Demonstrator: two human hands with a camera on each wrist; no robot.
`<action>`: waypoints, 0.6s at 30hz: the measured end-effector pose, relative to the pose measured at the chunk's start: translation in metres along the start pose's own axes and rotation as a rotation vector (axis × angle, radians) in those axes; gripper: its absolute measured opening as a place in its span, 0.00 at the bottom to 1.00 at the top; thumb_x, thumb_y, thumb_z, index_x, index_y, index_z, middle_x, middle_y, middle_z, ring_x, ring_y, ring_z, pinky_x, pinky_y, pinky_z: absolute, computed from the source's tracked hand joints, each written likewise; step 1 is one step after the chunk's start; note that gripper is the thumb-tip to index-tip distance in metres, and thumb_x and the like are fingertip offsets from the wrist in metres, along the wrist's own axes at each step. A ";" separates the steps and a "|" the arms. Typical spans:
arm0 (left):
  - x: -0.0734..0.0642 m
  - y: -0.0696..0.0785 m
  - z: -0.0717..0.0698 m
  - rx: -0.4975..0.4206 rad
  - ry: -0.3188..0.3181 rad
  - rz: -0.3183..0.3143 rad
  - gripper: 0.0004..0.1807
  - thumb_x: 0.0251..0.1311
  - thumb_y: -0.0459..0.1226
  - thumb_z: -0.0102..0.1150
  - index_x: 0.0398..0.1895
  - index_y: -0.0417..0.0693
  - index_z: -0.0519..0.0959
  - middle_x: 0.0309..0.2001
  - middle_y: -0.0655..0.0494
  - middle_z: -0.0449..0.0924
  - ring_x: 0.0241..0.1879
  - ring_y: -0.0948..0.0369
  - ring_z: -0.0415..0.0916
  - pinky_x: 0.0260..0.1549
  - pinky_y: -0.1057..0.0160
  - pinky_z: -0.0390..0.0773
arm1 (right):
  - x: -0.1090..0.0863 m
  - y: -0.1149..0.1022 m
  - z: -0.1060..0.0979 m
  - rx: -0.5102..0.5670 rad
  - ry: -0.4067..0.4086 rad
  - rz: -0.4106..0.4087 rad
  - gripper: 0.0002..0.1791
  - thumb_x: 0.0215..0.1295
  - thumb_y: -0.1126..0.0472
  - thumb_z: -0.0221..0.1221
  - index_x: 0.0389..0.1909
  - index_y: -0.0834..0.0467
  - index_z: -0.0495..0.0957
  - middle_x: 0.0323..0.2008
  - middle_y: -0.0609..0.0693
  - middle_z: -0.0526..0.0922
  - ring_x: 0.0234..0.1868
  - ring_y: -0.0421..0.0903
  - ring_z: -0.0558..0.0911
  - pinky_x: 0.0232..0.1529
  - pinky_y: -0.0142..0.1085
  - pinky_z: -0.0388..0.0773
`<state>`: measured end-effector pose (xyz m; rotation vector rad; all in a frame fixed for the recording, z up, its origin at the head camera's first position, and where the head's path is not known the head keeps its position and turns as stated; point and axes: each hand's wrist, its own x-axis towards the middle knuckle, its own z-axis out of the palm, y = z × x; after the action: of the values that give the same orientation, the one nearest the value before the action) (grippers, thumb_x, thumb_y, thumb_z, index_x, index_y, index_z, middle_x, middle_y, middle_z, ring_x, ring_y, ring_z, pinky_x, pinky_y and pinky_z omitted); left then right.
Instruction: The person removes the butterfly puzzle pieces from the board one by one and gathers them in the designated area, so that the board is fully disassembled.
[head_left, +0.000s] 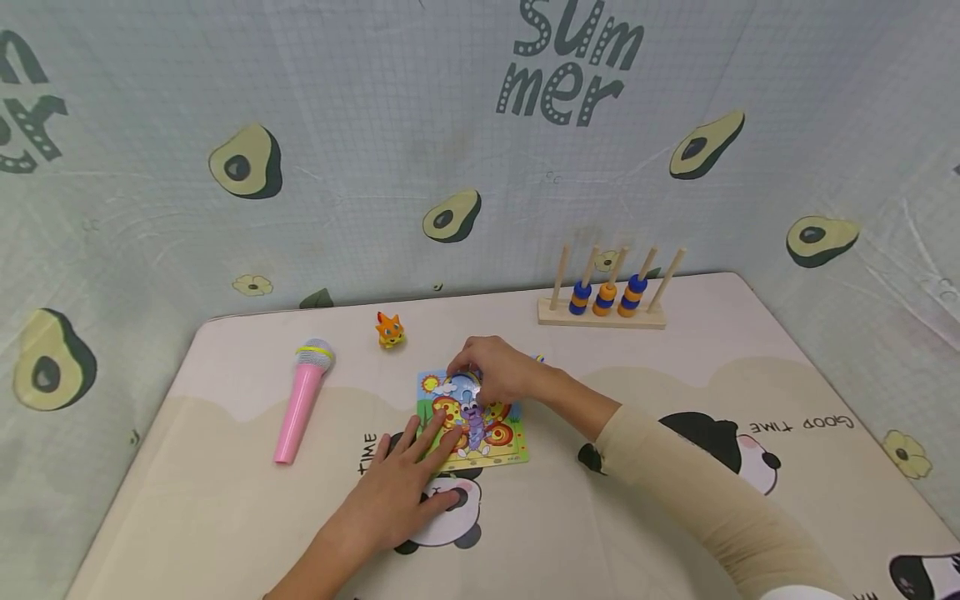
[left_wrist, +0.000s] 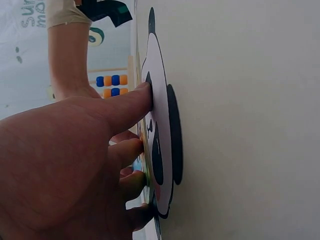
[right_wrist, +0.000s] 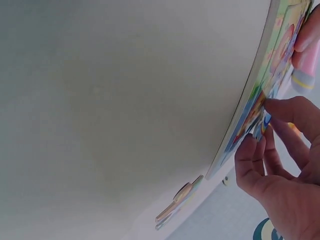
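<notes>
My left hand (head_left: 407, 485), spread, touches the butterfly puzzle board (head_left: 519, 453) on the tabletop (head_left: 225, 500); I'd use it to brace. My right hand (head_left: 499, 371) pinches what seems a blue piece (right_wrist: 265, 121) near the board's far edge, its outline partly hidden; I'd align it level before pressing gently.

The puzzle (head_left: 517, 447) looks smooth and shiny. The microphone (head_left: 301, 404) looks like plastic, the bead stand (head_left: 600, 319) like dull wood, the wall sheet (head_left: 360, 233) like crinkly cloth.

Play corner, avocado-print backdrop (head_left: 352, 117), panda-print tablecloth (head_left: 210, 508), butterfly puzzle (head_left: 476, 423), pink microphone (head_left: 299, 408), peg abacus (head_left: 602, 316)
</notes>
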<state>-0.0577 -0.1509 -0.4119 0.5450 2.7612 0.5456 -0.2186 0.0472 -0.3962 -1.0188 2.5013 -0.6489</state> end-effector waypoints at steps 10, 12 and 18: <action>0.000 -0.001 0.001 -0.001 -0.005 -0.002 0.42 0.69 0.60 0.59 0.83 0.60 0.59 0.85 0.51 0.48 0.83 0.38 0.44 0.73 0.24 0.50 | -0.001 -0.001 0.003 -0.023 -0.009 0.029 0.29 0.56 0.64 0.77 0.60 0.54 0.84 0.54 0.49 0.81 0.55 0.45 0.79 0.60 0.40 0.81; 0.000 -0.001 0.001 -0.002 -0.005 -0.001 0.43 0.69 0.60 0.59 0.83 0.61 0.59 0.85 0.51 0.48 0.83 0.38 0.44 0.73 0.24 0.50 | -0.002 -0.001 0.003 -0.023 -0.006 0.027 0.29 0.56 0.64 0.77 0.61 0.54 0.84 0.54 0.49 0.82 0.54 0.44 0.79 0.60 0.40 0.81; 0.001 -0.002 0.001 -0.003 -0.012 -0.005 0.43 0.69 0.61 0.59 0.83 0.61 0.59 0.85 0.51 0.48 0.83 0.38 0.44 0.73 0.24 0.49 | -0.002 0.000 0.004 -0.026 -0.003 0.029 0.29 0.57 0.62 0.76 0.62 0.53 0.83 0.54 0.48 0.82 0.54 0.44 0.79 0.60 0.39 0.81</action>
<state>-0.0587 -0.1513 -0.4140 0.5389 2.7496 0.5432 -0.2155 0.0478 -0.3988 -0.9899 2.5228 -0.6077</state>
